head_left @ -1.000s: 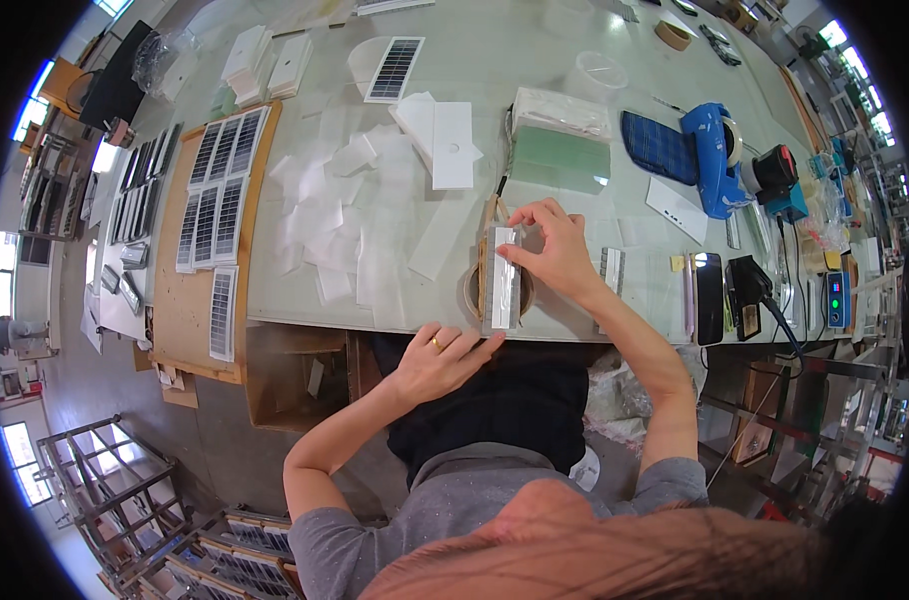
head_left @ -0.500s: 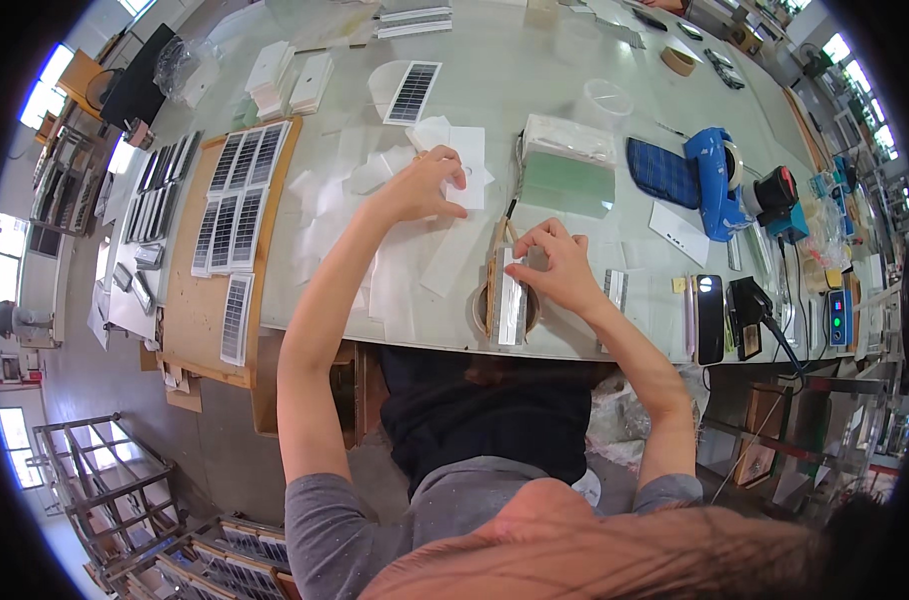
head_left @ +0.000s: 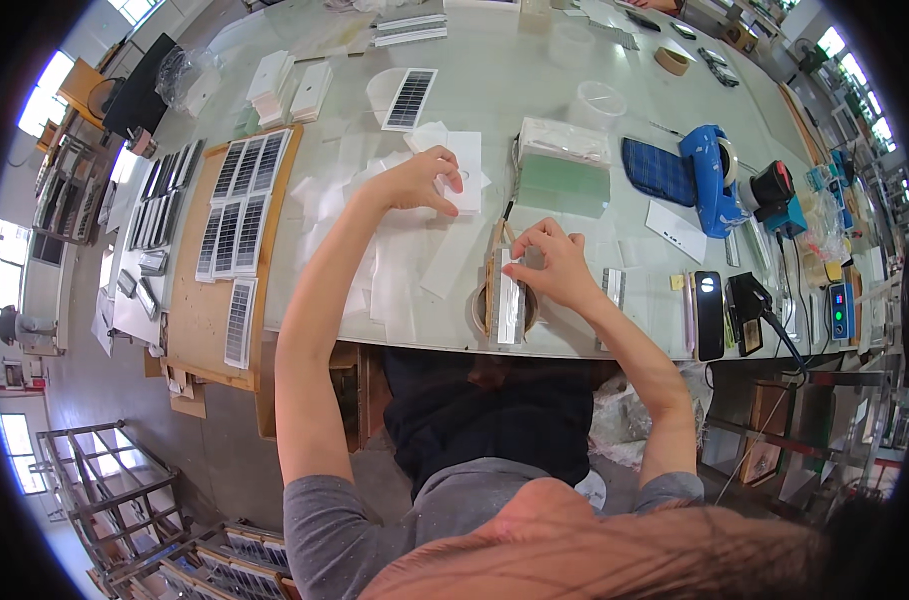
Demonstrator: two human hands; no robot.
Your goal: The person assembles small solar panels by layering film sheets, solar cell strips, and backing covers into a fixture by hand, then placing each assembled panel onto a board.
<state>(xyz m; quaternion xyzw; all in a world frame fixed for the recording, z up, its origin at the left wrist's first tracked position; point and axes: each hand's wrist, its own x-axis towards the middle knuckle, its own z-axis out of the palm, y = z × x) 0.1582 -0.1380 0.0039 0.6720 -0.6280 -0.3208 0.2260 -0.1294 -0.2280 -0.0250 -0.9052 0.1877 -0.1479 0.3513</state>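
My left hand point(head_left: 422, 182) hovers over a white sheet point(head_left: 467, 150), thumb and fingers curved and apart, with nothing visible between them. My right hand point(head_left: 555, 262) has its thumb and forefinger curled but apart at the upper end of a silver ribbed strip point(head_left: 510, 305). The thumb tip appears to touch the strip; I see nothing gripped. This strip lies upright in the view over a round brown ring, near the table's front edge. Loose translucent sheets point(head_left: 390, 285) spread below and left of my left hand. Behind my right hand sits a green glass-like stack point(head_left: 565, 185).
Small solar panels point(head_left: 237, 235) lie on a wooden board at the left. At the right are a blue tape dispenser point(head_left: 713, 185), a blue checked cloth point(head_left: 658, 170), a black phone point(head_left: 709, 315) and a soldering-iron stand point(head_left: 750, 310). Another solar panel point(head_left: 411, 100) lies farther back.
The view has shifted slightly. My left hand's fingers have moved a little; my right hand stays at the silver strip.
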